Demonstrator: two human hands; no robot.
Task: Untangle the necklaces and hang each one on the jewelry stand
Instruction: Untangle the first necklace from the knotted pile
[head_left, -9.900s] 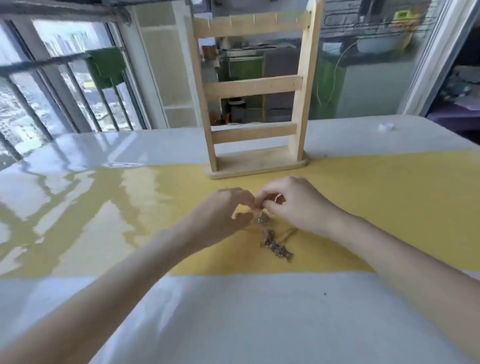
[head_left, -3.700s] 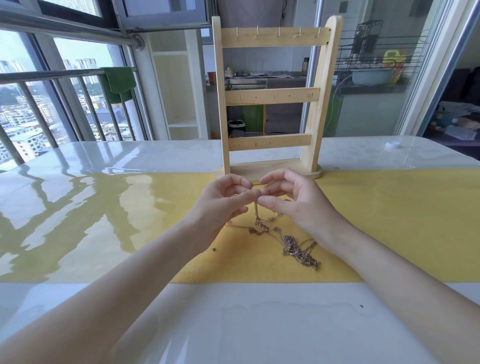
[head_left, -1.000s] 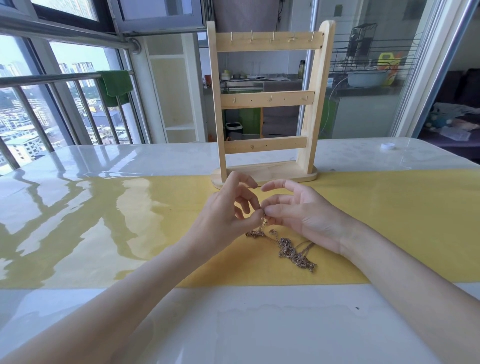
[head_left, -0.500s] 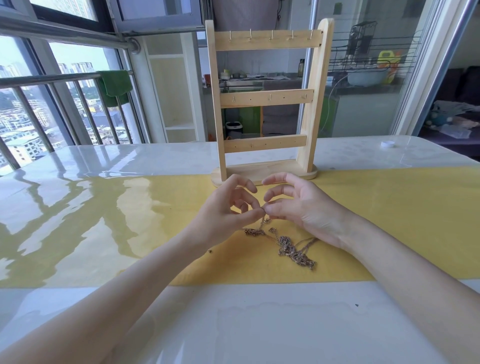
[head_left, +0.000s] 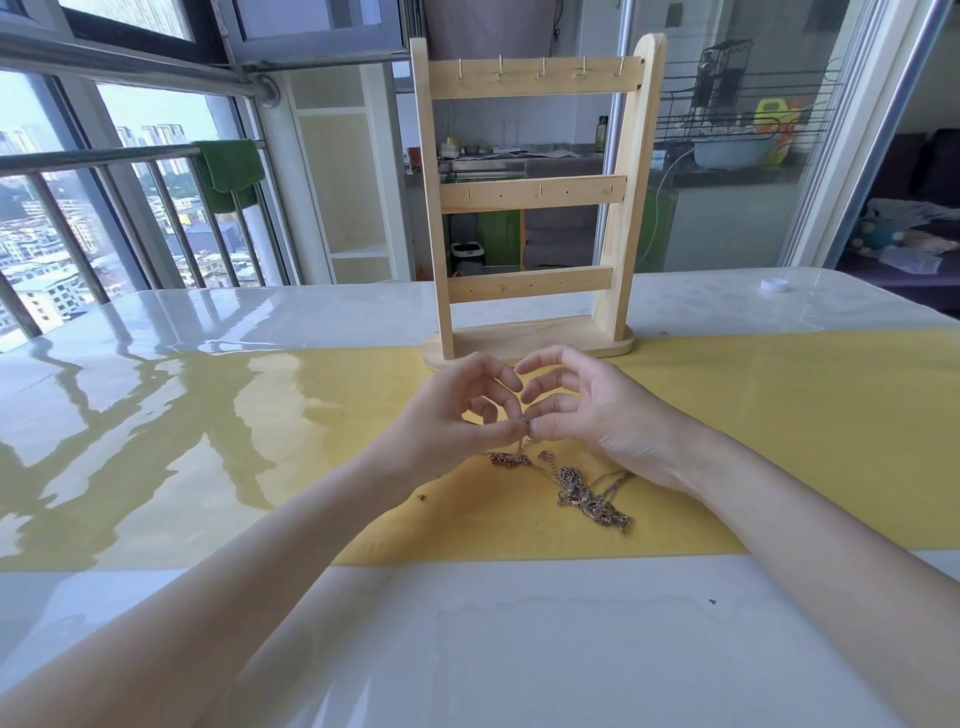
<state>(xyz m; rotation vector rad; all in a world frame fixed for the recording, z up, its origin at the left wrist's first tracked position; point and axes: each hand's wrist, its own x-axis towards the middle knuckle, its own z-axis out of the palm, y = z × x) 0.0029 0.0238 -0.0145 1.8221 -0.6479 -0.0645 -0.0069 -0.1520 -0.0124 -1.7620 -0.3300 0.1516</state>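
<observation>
- My left hand pinches the necklaces chain, other fingers loosely curled.
- My right hand pinches the same spot.
- The tangle lies on the table.

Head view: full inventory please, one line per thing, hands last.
jewelry stand: 1, pale wood, far side of table, hooks bare
necklaces: tangled bunch, count unclear, bronze-gold, on yellow runner
yellow runner: 1, across table
table: 1, glossy white
cap: 1, white, far right of table
towel: 1, green, on railing
left hand: pinches chain
right hand: pinches chain, fingers curled
</observation>
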